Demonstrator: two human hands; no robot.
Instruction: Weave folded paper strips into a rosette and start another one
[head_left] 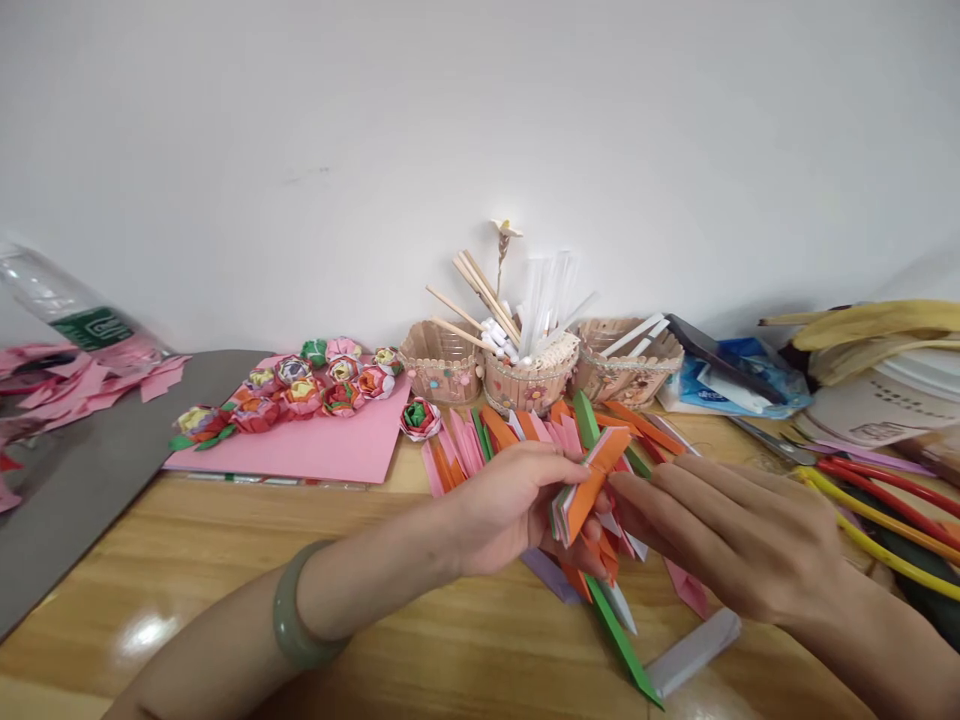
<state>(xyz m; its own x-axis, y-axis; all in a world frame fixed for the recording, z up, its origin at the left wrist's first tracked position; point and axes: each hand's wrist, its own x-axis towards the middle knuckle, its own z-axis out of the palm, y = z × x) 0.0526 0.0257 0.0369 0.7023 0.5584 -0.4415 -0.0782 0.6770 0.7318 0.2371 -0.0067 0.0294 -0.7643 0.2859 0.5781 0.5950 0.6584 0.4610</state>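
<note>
While both hands, left hand (510, 505) and right hand (720, 530), pinch the folded paper bundle (589, 495), a slack grip risks strips (525, 425) slipping out onto the surface (225, 560).

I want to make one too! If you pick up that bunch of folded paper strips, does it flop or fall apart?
Probably light and a bit floppy: the bundle of folded paper strips is thin coloured paper. It may well come apart, since loose ends splay out below while the left hand and right hand both pinch it. It looks easy to crush.
</note>
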